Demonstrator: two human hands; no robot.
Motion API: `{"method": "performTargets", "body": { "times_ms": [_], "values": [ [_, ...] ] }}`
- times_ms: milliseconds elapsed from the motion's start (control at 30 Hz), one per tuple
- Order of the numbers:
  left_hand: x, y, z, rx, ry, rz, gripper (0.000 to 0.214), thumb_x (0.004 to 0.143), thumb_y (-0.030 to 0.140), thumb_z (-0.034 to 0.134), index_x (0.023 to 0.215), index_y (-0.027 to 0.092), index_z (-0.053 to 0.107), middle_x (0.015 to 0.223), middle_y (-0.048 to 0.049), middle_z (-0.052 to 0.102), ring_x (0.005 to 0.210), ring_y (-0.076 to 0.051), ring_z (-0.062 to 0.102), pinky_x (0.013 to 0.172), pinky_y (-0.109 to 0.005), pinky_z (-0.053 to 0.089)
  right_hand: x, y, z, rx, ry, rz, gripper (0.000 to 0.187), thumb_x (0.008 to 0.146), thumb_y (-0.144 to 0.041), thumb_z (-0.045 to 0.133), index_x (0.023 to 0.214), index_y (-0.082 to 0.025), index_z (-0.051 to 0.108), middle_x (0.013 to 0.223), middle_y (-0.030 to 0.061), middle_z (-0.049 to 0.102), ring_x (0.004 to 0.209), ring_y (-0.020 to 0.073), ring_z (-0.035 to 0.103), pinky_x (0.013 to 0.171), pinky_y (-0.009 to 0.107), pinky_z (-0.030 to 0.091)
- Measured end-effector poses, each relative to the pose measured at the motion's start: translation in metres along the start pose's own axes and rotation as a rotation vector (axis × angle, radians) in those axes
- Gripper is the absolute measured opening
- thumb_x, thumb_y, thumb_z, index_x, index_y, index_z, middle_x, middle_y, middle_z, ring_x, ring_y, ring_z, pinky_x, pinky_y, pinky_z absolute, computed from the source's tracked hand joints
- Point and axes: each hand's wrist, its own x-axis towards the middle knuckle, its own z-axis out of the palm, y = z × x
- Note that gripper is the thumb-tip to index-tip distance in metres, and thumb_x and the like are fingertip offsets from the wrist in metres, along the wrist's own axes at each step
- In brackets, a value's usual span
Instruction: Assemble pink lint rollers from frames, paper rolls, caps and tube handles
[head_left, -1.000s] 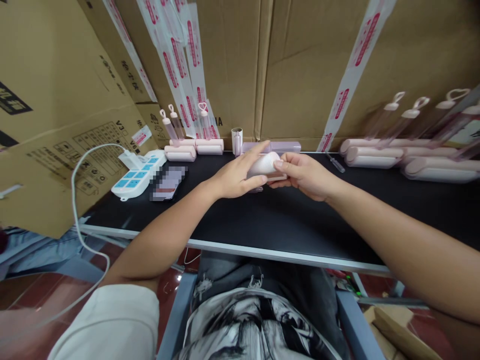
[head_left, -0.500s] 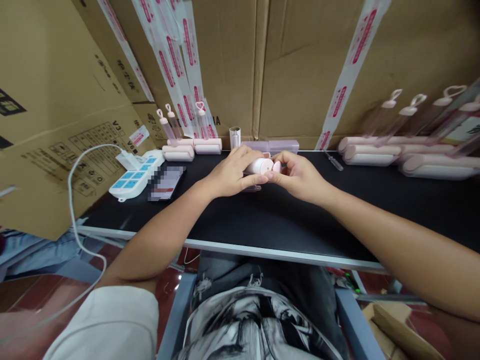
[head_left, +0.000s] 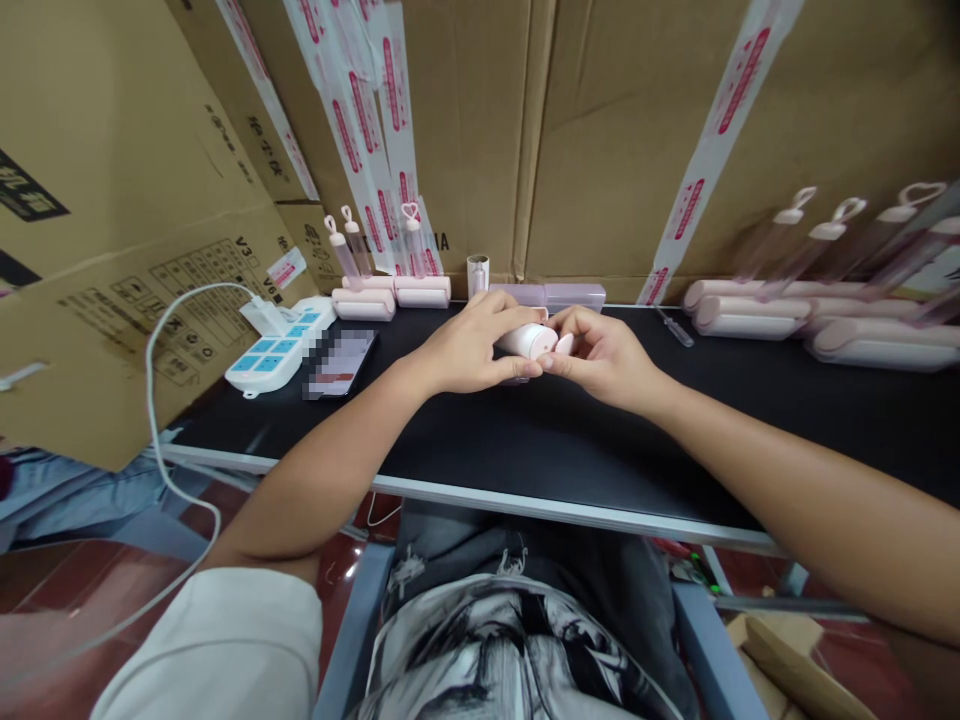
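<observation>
Both hands meet over the middle of the black table top (head_left: 525, 440). My left hand (head_left: 469, 350) wraps round a small pale pink roller-shaped case (head_left: 529, 340), thumb below and fingers over the top. My right hand (head_left: 600, 355) pinches the case's right end, where a small round pink cap (head_left: 564, 344) shows between thumb and fingers. The case is held just above the table.
Cardboard boxes (head_left: 615, 130) wall in the back and left. Along the back edge lie pink cases (head_left: 394, 292), lilac cases (head_left: 551, 295), a small white cup (head_left: 478, 272), more pink cases with clear tubes (head_left: 817, 320) and a screwdriver (head_left: 673, 327). A power strip (head_left: 277, 352) and phone (head_left: 339, 362) lie left.
The case, held broadside with my left index stretched over it a second ago, is now turned end-on to my right fingers. My left hand has closed round it.
</observation>
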Motion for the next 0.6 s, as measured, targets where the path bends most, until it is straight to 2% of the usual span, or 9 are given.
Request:
{"method": "performTargets", "body": {
  "times_ms": [167,300,467,600],
  "values": [
    [-0.001,0.006,-0.005,0.022,-0.037,-0.046,0.061,0.089,0.06,0.078,0.14,0.026,0.07,0.131,-0.0135,0.063,0.128,-0.033,0.057,0.114,-0.052,0.048,-0.001,0.0,0.002,-0.029,0.002,-0.057,0.058,0.071,-0.062,0.096,0.072,-0.023,0.053,0.098,0.0066,0.068,0.085,0.0212,0.062,0.07,0.034,0.05],
    [0.001,0.008,-0.004,0.062,-0.04,-0.11,0.064,0.089,0.063,0.077,0.141,0.027,0.07,0.128,-0.0118,0.065,0.126,-0.033,0.059,0.111,-0.049,0.049,0.0,0.003,0.001,0.043,-0.005,-0.032,0.052,0.071,-0.058,0.098,0.079,-0.024,0.059,0.1,0.0051,0.069,0.087,0.0217,0.065,0.071,0.034,0.054],
    [0.004,0.008,0.005,0.171,0.049,-0.184,0.06,0.09,0.064,0.078,0.136,0.027,0.072,0.121,-0.0098,0.066,0.122,-0.032,0.06,0.103,-0.044,0.05,0.0,0.005,0.0,0.141,0.027,-0.017,0.046,0.073,-0.049,0.098,0.098,-0.027,0.067,0.107,0.0039,0.072,0.099,0.0238,0.069,0.086,0.038,0.061],
    [0.004,0.008,0.007,0.245,0.056,-0.23,0.056,0.092,0.063,0.075,0.134,0.025,0.071,0.12,-0.0099,0.067,0.118,-0.031,0.061,0.099,-0.042,0.05,-0.001,0.007,0.003,0.197,0.005,0.015,0.045,0.079,-0.044,0.094,0.111,-0.029,0.067,0.116,0.004,0.071,0.103,0.024,0.072,0.095,0.041,0.062]
  ]
}}
